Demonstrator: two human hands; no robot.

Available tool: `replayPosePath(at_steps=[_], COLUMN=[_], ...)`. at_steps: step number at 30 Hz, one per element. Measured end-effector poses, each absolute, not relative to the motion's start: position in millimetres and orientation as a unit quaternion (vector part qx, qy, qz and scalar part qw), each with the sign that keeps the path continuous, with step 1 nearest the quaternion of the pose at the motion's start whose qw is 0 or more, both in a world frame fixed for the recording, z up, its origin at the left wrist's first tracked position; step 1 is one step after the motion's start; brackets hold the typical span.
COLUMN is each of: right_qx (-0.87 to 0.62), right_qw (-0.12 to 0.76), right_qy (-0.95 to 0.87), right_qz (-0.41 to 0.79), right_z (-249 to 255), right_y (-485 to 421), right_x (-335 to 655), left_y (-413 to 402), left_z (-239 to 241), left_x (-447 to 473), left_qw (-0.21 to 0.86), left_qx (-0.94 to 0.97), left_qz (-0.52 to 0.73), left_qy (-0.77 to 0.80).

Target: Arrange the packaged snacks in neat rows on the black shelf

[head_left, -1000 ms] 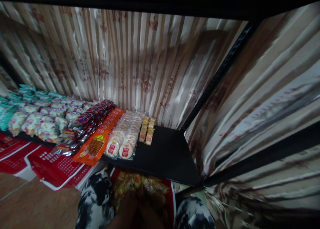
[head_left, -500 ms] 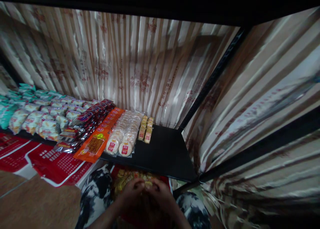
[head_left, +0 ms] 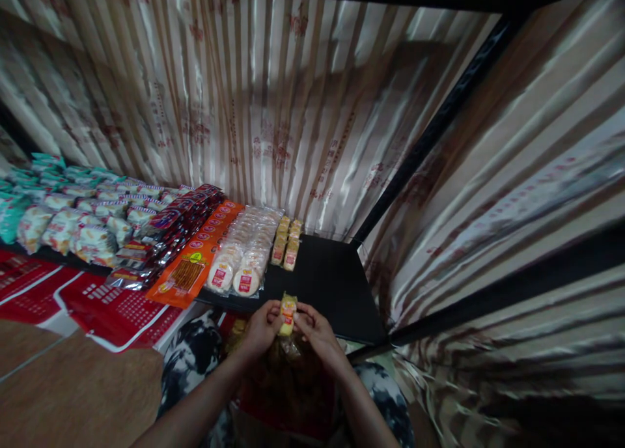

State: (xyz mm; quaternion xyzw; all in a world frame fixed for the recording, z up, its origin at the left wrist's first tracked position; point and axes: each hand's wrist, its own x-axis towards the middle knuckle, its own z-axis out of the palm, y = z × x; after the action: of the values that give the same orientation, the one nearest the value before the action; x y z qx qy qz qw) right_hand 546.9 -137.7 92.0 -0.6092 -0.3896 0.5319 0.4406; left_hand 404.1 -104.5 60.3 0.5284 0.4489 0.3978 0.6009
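My left hand (head_left: pixel 262 327) and my right hand (head_left: pixel 315 331) are both closed on a small yellow snack packet (head_left: pixel 288 313) with a red label, held upright just in front of the black shelf (head_left: pixel 327 285). Below my hands, on my lap, lies a red bag (head_left: pixel 288 383) with more yellow packets in it. On the shelf beyond, two short rows of the same yellow packets (head_left: pixel 288 243) lie beside clear packs of round crackers (head_left: pixel 244 256).
Left of the crackers lie orange snack packs (head_left: pixel 195 262), dark red packs (head_left: pixel 170 230) and white and teal bags (head_left: pixel 73 220). Red printed sheets (head_left: pixel 105 305) hang at the shelf front. Striped satin curtain (head_left: pixel 273 109) backs the shelf. A black frame post (head_left: pixel 430 132) stands right.
Both hands have risen from the red bag on my lap and now hold one yellow packet up near the shelf edge. The view has tilted slightly upward.
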Motion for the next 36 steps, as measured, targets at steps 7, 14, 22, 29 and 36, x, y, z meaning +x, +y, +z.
replayPosePath(at_steps=[7, 14, 22, 29, 36], right_qx=[-0.597, -0.596, -0.660, -0.705, -0.701], right_qw=[0.438, 0.488, 0.488, 0.450, 0.445], right_qy=[-0.394, -0.402, -0.476, -0.508, -0.527], right_qz=[0.544, 0.495, 0.316, 0.205, 0.182], right_z=[89, 76, 63, 66, 63], right_y=[-137, -110, -51, -25, -20], right_x=[542, 539, 535, 523, 521], left_y=[-91, -86, -77, -54, -42], left_z=[68, 76, 83, 72, 65], left_x=[405, 410, 424, 436, 439], left_qw=[0.618, 0.426, 0.296, 0.387, 0.397], left_qx=[0.493, 0.601, 0.682, 0.628, 0.605], left_qz=[0.394, 0.388, 0.376, 0.382, 0.404], left_qy=[0.469, 0.554, 0.553, 0.557, 0.559])
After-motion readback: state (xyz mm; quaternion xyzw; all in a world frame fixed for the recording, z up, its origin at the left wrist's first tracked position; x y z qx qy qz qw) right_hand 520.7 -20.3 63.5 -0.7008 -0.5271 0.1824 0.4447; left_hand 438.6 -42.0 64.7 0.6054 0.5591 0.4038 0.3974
